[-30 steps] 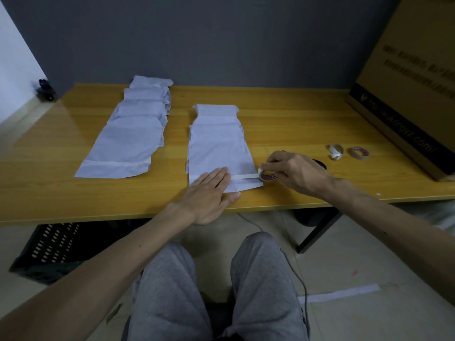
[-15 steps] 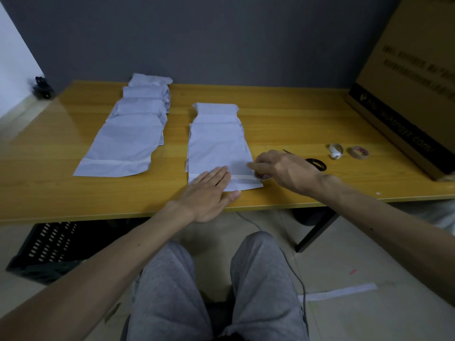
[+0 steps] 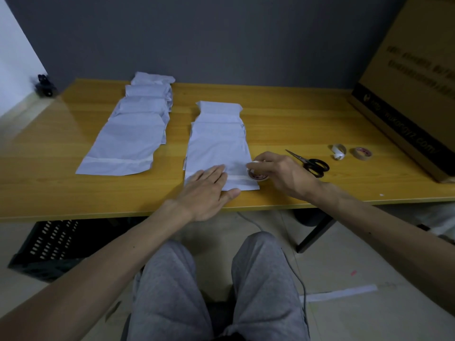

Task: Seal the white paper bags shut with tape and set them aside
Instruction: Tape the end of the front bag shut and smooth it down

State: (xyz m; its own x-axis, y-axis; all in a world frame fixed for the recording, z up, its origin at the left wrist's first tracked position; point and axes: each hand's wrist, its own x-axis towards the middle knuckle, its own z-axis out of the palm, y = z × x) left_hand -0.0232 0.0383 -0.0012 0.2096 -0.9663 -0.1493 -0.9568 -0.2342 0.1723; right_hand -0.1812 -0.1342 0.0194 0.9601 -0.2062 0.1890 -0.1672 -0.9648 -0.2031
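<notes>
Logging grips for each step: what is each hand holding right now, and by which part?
Right hand pinches the tape roll by its rim; left hand grips nothing, pressing flat on the bag.

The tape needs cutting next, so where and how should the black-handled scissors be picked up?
Probably by the black handle loops, coming from above on the near-right side. The scissors lie flat and closed on the table, loops toward the table's near edge, blade tips pointing away to the left. The right hand, now on the tape roll, is just beside them.
</notes>
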